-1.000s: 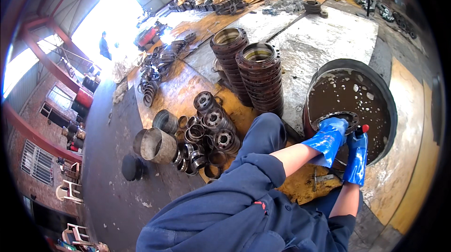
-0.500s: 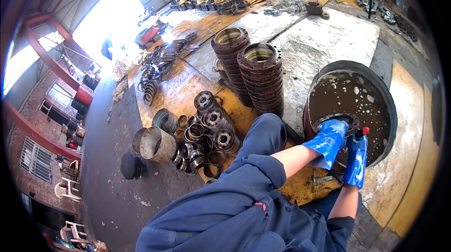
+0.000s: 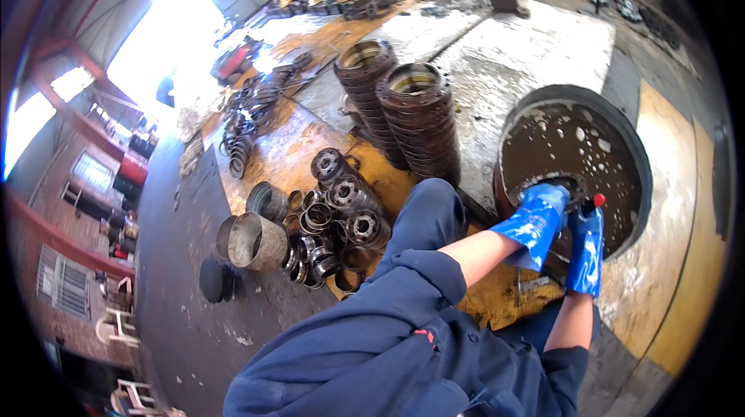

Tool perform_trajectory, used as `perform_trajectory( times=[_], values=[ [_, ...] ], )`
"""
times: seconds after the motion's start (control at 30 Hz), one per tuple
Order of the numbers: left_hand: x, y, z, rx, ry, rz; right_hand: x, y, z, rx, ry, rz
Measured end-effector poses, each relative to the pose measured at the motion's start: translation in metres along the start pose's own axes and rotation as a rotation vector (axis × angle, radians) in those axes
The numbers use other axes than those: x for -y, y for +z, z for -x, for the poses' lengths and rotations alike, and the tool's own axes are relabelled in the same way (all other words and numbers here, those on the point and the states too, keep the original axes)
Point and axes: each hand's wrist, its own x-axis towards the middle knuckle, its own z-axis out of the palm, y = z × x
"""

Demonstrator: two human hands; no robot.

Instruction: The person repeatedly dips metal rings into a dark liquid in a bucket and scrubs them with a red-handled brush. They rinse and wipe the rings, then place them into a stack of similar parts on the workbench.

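Observation:
Both my hands wear long blue rubber gloves over the near side of a round drum (image 3: 644, 223) filled with brown, foam-flecked liquid. My left hand (image 3: 547, 201) is closed on the rim of a dark, flanged metal ring (image 3: 573, 182), which is tilted at the liquid's surface. Close beside it, my right hand (image 3: 587, 224) is closed round a tool with a red end (image 3: 599, 199) sticking up above the fist. The tool's working end is hidden by the glove and the ring.
Two tall stacks of flanged rings (image 3: 419, 122) stand left of the drum. Nearer my knee lie several hubs (image 3: 347, 193), loose rings (image 3: 318, 215) and a wide metal sleeve (image 3: 258, 240). A dark round can (image 3: 216, 280) sits on the floor. Metal sheets (image 3: 535, 44) cover the ground beyond.
The view has shifted slightly, so the whole scene sits a little further left and up. Both hands stay at the ring and tool, with the grip about the same.

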Motion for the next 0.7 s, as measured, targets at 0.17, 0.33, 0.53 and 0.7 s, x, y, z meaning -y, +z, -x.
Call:
perform_trajectory(
  times=[0.17,0.33,0.53,0.7],
  values=[
    [0.0,0.001,0.006,-0.322,0.277,0.218,0.005,-0.001,0.0,-0.09,-0.047,-0.255],
    [0.02,0.005,-0.001,-0.102,0.053,-0.034,0.079,-0.008,0.03,0.038,0.017,0.092],
    [0.014,0.005,-0.003,-0.088,0.126,0.046,0.073,-0.014,0.032,0.003,0.103,0.028],
    [0.01,-0.005,0.006,-0.094,0.154,0.016,0.093,-0.023,0.037,0.068,0.175,0.156]
  ],
)
